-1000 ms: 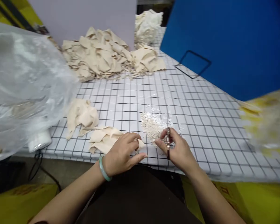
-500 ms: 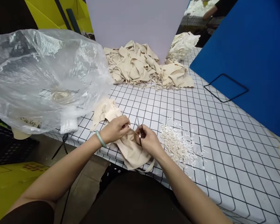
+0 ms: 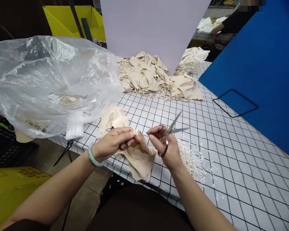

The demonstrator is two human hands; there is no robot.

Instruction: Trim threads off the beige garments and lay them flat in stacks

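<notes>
My left hand [image 3: 115, 142], with a green bangle on the wrist, pinches the top edge of a beige cloth piece [image 3: 139, 158] that hangs down over the table's near edge. My right hand [image 3: 165, 146] grips small scissors [image 3: 172, 126] with the blades apart, pointing up and to the right, just right of the cloth. A patch of tiny white clippings [image 3: 191, 157] lies on the gridded table [image 3: 231, 154] right of my right hand. Another folded beige piece [image 3: 112, 118] lies just behind my left hand.
A big clear plastic bag [image 3: 45, 83] fills the left side. A heap of beige cloth pieces [image 3: 154, 77] and a white pile [image 3: 191, 59] lie at the back against a pale board. A blue panel [image 3: 260, 64] stands at right. Another person's arm [image 3: 216, 30] shows far behind.
The view has swung left and steadied. My left hand has lifted the beige piece off the table edge, and my right hand has raised the scissors and spread their blades.
</notes>
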